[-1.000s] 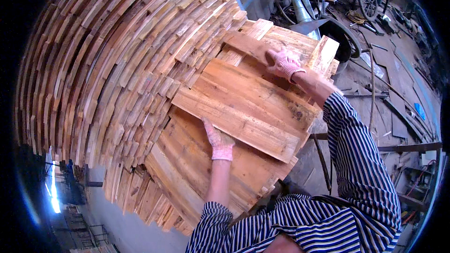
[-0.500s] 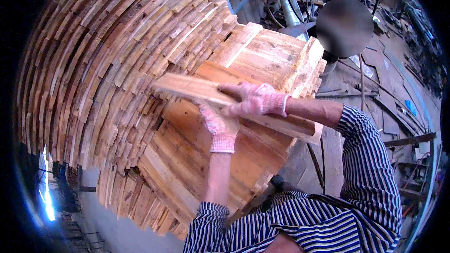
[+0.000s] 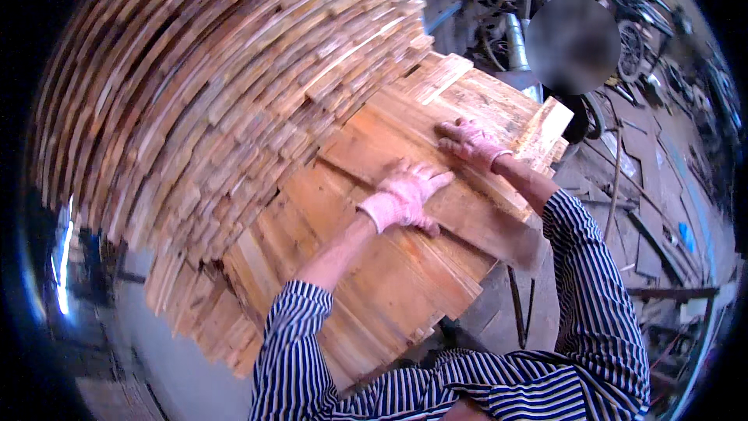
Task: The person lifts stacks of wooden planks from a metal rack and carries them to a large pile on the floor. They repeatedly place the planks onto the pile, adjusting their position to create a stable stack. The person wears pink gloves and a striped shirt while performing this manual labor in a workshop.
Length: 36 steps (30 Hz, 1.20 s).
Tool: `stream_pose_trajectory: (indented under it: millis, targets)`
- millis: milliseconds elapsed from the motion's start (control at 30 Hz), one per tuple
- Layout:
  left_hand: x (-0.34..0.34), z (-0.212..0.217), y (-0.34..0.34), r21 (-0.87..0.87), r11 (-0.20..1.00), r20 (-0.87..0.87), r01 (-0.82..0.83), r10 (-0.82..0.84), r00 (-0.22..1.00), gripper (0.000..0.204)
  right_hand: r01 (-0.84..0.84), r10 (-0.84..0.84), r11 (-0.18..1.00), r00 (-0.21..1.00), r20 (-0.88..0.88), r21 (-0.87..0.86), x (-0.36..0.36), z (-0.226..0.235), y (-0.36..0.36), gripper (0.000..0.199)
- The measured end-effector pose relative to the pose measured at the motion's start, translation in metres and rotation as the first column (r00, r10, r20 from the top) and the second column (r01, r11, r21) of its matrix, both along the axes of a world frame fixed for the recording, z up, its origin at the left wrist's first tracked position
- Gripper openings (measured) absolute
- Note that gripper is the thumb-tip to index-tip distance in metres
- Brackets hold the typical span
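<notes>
The left hand [image 3: 405,196], in a pink work glove, lay flat with its fingers spread, palm pressed onto the top plank [image 3: 436,179]. No grip was closed around the wood. The right hand [image 3: 470,143], gloved alike, rested further along the same plank, fingers extended and pressed down; whether its thumb hooked the far edge could not be determined from this view. The top plank lay diagonally across a low stack of boards [image 3: 374,296], which stood directly in front of the person. To the left, touching that stack, rose a tall pile of planks [image 3: 210,101], ends facing the camera. Both forearms wore striped sleeves [image 3: 600,320]. Scrap metal and a wheel [image 3: 629,48] lay on the floor beyond, to the right.
</notes>
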<state>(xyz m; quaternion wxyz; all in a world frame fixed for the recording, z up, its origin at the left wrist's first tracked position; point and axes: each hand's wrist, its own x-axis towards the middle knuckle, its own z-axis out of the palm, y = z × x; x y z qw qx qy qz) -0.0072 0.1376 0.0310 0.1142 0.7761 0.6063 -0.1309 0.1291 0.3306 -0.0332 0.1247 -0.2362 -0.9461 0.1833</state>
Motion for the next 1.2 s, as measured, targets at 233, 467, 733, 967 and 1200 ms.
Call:
stream_pose_trajectory:
  millis: [233,467,733,967,1200]
  targets:
    - [0.009,0.057,-0.053,0.092,0.931,0.015,-0.353,0.353,0.936,0.097,-0.377,0.358,0.926,0.864,0.355,-0.017,-0.034,0.095,-0.025,0.089]
    - [-0.103,0.033,-0.141,0.267,0.489,0.151,-0.830,0.830,0.538,0.105,-0.625,0.508,0.681,0.779,0.368,0.383,-0.165,0.100,-0.164,0.134]
    - [-0.124,-0.009,-0.299,0.635,-0.102,0.575,-0.766,0.724,0.380,0.090,-0.653,0.606,0.536,0.739,0.295,0.536,-0.286,0.029,-0.178,0.092]
    - [-0.073,-0.145,-0.659,0.114,-0.690,0.417,-0.715,0.686,-0.596,0.082,-0.638,0.515,0.718,0.756,0.404,0.277,-0.286,0.014,-0.234,0.066]
    - [-0.002,-0.314,-0.880,-0.436,-0.582,0.520,-0.686,0.459,-0.720,0.040,-0.482,0.464,0.670,0.866,0.188,0.565,-0.299,0.011,-0.333,0.059]
